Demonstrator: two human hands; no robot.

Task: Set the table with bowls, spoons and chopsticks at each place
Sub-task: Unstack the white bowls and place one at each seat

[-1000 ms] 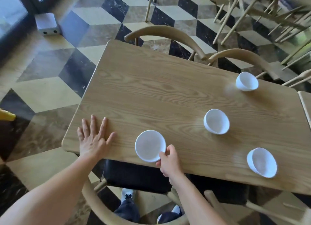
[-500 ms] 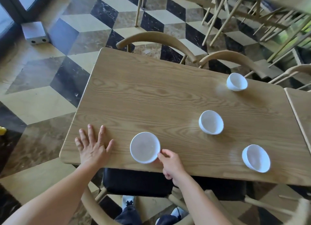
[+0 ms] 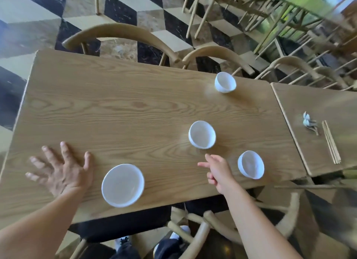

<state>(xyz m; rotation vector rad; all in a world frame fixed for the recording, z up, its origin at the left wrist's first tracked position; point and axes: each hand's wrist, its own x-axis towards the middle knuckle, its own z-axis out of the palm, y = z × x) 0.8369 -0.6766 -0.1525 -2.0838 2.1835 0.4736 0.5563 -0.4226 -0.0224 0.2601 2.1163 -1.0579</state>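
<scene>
R hand (image 3: 218, 171) has let go of the near-left bowl (image 3: 122, 185) since the last frame and swung right. View has panned right too, so the 2nd table (image 3: 309, 102) is now in shot.

L to R:
- L hand (image 3: 61, 171) lies flat on the main table (image 3: 116, 107) near the front edge, palm down, fingers spread wide, holding nothing.
- Near-left bowl is just right of it, not touching. White, upright, by the front edge.
- Mid bowl (image 3: 202, 134) sits further in, right of centre.
- R hand is just in front of the mid bowl, apart from it. Index + thumb stick out, other fingers loosely curled, nothing in it. Can't tell if it touches the wood.
- Far bowl (image 3: 225, 82) is at the back edge, in front of a chair back (image 3: 216, 54).
- Near-right bowl (image 3: 250, 164) is at the front edge, just right of the R hand, not touching.
- 2nd table sits against the main table's right end.
- Spoons (image 3: 309, 123) lie on it in a small heap, too blurred to count.
- Chopsticks (image 3: 331, 142) are just right of the spoons, a parallel bundle running toward the front edge. Both are well apart from the bowls.
</scene>
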